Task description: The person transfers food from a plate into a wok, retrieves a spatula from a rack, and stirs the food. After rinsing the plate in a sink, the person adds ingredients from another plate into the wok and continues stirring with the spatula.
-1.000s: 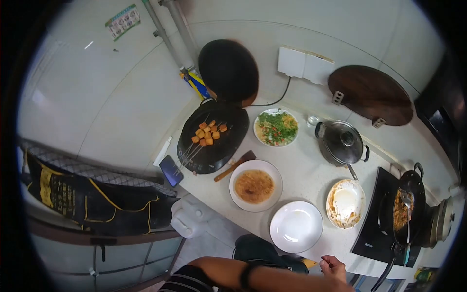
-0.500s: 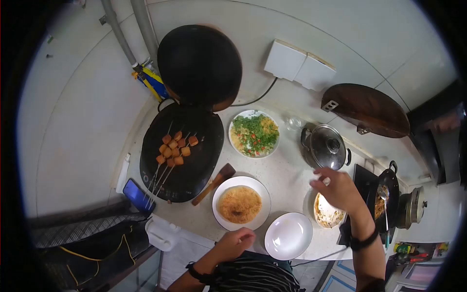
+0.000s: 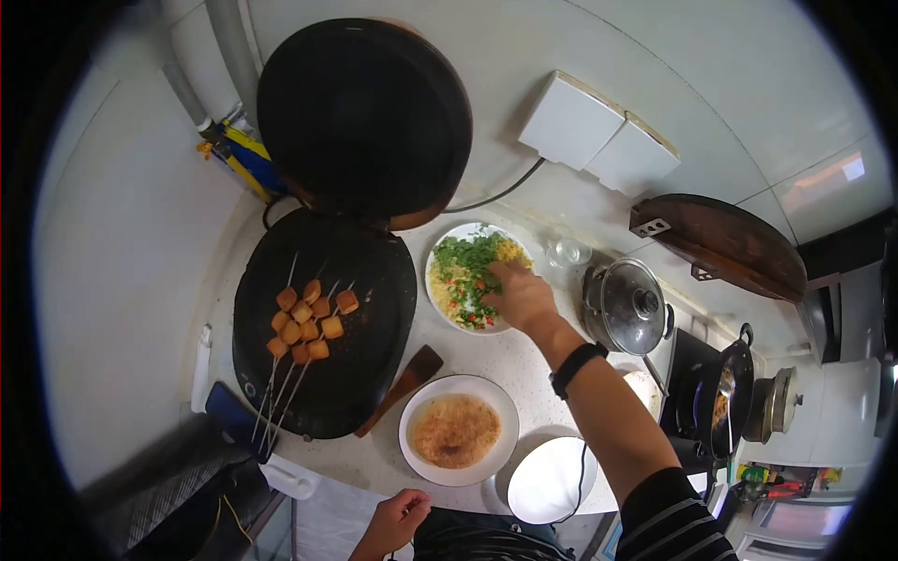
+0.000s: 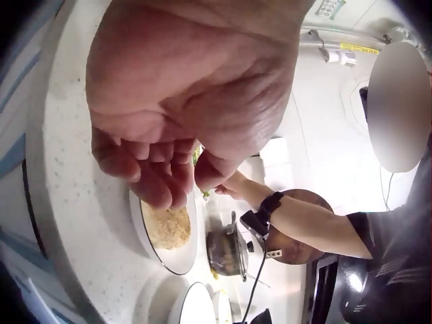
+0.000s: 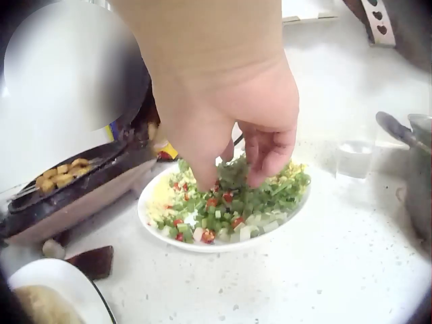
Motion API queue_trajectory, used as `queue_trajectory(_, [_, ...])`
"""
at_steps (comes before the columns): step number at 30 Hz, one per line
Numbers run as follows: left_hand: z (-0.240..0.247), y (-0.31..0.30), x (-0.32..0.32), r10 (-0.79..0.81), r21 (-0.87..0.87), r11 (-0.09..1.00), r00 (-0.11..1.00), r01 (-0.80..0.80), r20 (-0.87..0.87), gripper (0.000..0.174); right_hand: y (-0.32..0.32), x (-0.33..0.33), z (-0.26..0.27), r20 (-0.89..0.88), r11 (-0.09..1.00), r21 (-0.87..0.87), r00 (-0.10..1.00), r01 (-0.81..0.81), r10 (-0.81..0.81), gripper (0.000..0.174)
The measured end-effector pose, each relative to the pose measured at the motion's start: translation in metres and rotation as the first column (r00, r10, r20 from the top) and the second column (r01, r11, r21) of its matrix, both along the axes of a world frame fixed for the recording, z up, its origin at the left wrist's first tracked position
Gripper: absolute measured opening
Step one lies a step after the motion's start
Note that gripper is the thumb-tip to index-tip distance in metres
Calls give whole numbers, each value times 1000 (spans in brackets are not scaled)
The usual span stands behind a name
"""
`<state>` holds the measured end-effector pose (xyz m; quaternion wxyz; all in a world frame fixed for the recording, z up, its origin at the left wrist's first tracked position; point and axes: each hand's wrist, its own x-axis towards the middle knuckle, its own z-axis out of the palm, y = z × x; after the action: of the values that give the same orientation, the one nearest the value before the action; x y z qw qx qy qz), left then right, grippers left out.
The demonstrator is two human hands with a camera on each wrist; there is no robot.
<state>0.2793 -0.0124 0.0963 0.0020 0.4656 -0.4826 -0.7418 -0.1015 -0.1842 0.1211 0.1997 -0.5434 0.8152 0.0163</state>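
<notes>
My right hand (image 3: 524,297) reaches down into a white plate (image 5: 202,248) of chopped greens, red pepper bits and yellow crumbs. In the right wrist view its thumb and fingers pinch a clump of chopped greens (image 5: 233,174). My left hand (image 3: 395,522) hangs loosely curled by the counter's front edge, palm facing its wrist camera, holding nothing. Nearest to it is a white dish (image 3: 510,421) with a round, golden-brown, pancake-like food (image 3: 456,432). A bare white dish (image 3: 543,481) lies to the right, below my right forearm.
An opened black electric griddle (image 3: 383,280) on the left bears skewered browned cubes (image 3: 304,327). Beside it lies a wooden spatula (image 3: 404,385). A lidded pot (image 3: 629,309), a glass (image 3: 568,251) and a wok (image 3: 734,397) on the stove stand to the right.
From over the stained dish at right, my right hand has moved left and away from me into the plate of greens. The head view has shifted closer to the griddle.
</notes>
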Motion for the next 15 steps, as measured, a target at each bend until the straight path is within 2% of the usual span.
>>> queue_trajectory(3, [-8, 3, 8, 26, 15, 1000, 1000, -26, -3, 21, 0, 8, -12, -43, 998, 38, 998, -50, 52, 52])
queue_trajectory(6, [-2, 0, 3, -1, -188, 982, 997, -14, -79, 31, 3, 13, -11, -82, 993, 39, 990, -108, 111, 55])
queue_trajectory(8, [-6, 0, 3, -11, -203, 979, 996, -7, -91, 35, 4, 10, -16, -101, 992, 0, 986, -130, 129, 55])
queue_trajectory(15, [-11, 3, 0, 4, -229, 973, 993, -31, -117, 36, -1, 10, -39, -100, 991, -33, 987, -133, 129, 24])
